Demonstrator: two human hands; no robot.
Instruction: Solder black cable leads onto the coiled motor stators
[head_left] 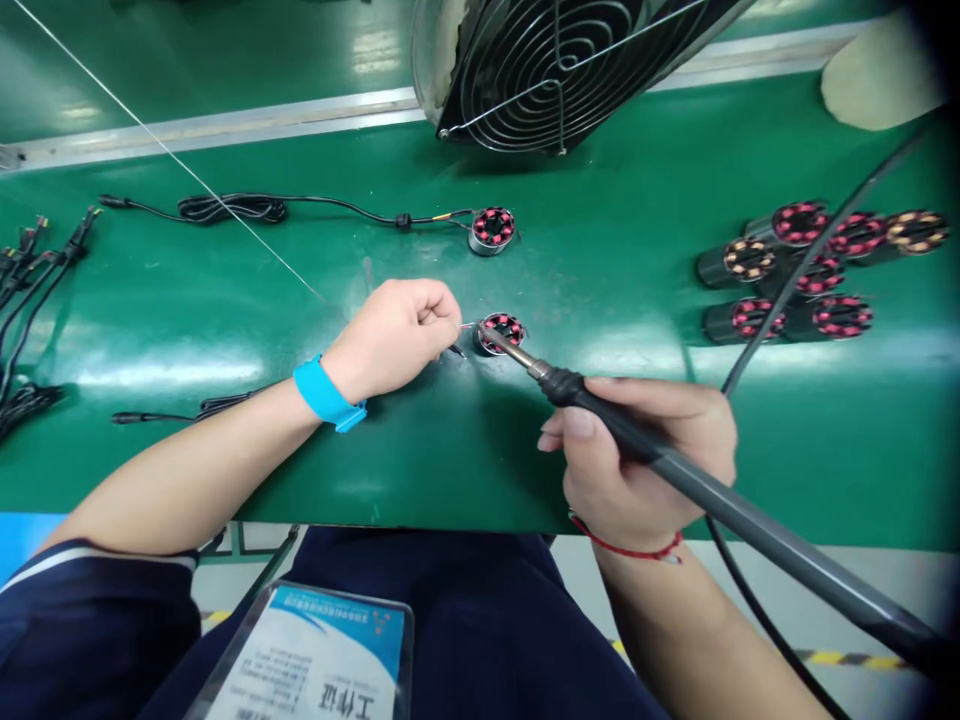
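My right hand (645, 450) grips a soldering iron (697, 485) by its dark handle. The iron's metal tip reaches the left rim of a small round motor stator (501, 334) with red windings, standing on the green table. Just left of that stator, my left hand (401, 335), wearing a blue wrist strap, has its fingers pinched together on a thin wire (467, 325). Part of this wire is hidden by the fingers. A dark wire end shows below the fingertips. Behind, a second stator (493, 231) is joined to a bundled black cable (232, 208).
Several more stators (814, 275) stand at the right, with the iron's black cord (810, 255) crossing over them. A caged fan (562, 75) is at the back. Black cables (30, 290) lie at the left. A thin pale strand (172, 155) slants down from the upper left.
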